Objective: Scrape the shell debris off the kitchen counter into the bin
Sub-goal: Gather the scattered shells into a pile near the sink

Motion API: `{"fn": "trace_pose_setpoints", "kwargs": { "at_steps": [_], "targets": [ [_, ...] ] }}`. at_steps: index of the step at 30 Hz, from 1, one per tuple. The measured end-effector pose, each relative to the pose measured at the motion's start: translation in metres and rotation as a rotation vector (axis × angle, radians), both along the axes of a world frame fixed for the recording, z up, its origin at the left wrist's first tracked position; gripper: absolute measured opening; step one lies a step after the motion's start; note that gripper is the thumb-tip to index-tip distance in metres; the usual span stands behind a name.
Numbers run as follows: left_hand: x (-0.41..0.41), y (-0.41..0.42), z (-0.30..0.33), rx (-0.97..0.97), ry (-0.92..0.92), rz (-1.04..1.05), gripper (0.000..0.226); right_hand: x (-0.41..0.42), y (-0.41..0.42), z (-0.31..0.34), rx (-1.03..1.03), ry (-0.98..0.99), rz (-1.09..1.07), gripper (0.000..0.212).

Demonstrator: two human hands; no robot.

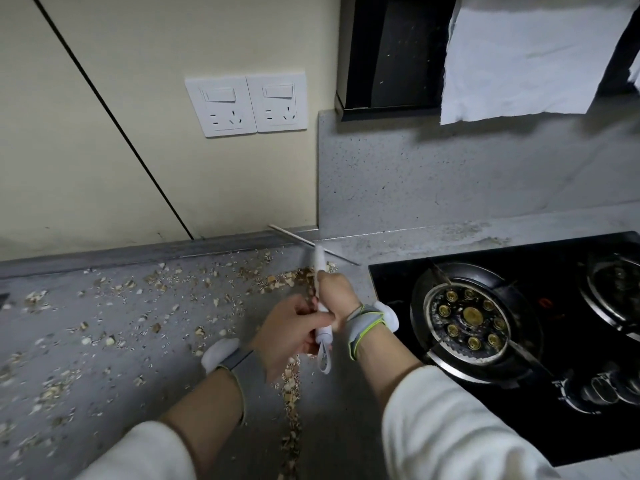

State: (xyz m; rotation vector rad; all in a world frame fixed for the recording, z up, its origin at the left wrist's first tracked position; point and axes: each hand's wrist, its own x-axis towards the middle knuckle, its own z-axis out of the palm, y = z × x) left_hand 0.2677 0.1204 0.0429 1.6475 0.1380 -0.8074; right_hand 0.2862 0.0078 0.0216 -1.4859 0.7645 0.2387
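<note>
Shell debris (145, 289) litters the grey worktop (343, 393); both hands, left hand (294, 327) and right hand (337, 296), grip a white scraper (320, 292) beside the stove (485, 323).

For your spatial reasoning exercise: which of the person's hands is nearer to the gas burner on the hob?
Right. The right hand grips the white scraper just left of the gas burner; the left hand holds the same handle, farther left over the shell debris.

Matt speckled grey stone-look kitchen counter (114, 341), dry flaky tan shell debris (145, 285), smooth white plastic scraper handle (320, 289), glossy black glass hob (568, 427), brassy metal burner (472, 315), crumpled white paper towel (526, 57), smooth white plastic wall sockets (246, 106)
</note>
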Motion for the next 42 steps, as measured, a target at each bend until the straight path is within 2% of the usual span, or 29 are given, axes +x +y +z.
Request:
{"fn": "trace_pose_setpoints", "kwargs": {
  "at_steps": [3, 8, 13, 17, 19, 22, 26, 29, 33, 35, 42],
  "targets": [
    [0.006, 0.010, 0.010, -0.008, -0.046, -0.047, 0.016, 0.005, 0.009, 0.006, 0.076, -0.026, -0.015, 0.026],
    [0.001, 0.000, 0.009, -0.057, -0.044, -0.054, 0.024, 0.006, -0.003, 0.010, -0.011, -0.031, -0.013, 0.030],
    [-0.011, -0.023, -0.016, -0.120, 0.068, 0.121, 0.018, 0.019, -0.017, -0.021, -0.121, -0.003, -0.068, 0.033],
    [-0.011, -0.020, -0.038, -0.051, 0.100, 0.243, 0.019, 0.032, -0.006, -0.041, -0.171, 0.054, -0.036, 0.040],
    [-0.011, -0.012, -0.043, -0.014, 0.171, 0.294, 0.016, 0.028, 0.011, -0.045, -0.125, 0.073, -0.048, 0.041],
    [-0.010, 0.003, -0.049, 0.067, 0.220, 0.328, 0.014, 0.020, 0.037, -0.050, 0.077, 0.090, -0.120, 0.047],
    [-0.009, 0.035, -0.047, 0.241, 0.060, 0.261, 0.022, 0.016, 0.064, -0.050, 0.212, 0.090, -0.211, 0.042],
    [-0.012, 0.066, -0.041, 0.281, 0.053, 0.183, 0.006, 0.007, 0.091, -0.047, 0.251, 0.091, -0.230, 0.048],
    [-0.022, 0.120, -0.039, 0.346, 0.021, 0.127, 0.011, -0.017, 0.137, -0.051, 0.311, 0.106, -0.221, 0.047],
    [-0.029, 0.147, -0.041, 0.376, 0.030, 0.088, 0.021, -0.029, 0.160, -0.050, 0.322, 0.100, -0.252, 0.044],
    [-0.050, 0.213, -0.027, 0.371, 0.022, 0.023, 0.017, -0.061, 0.216, -0.029, 0.330, 0.134, -0.248, 0.046]
  ]
}}
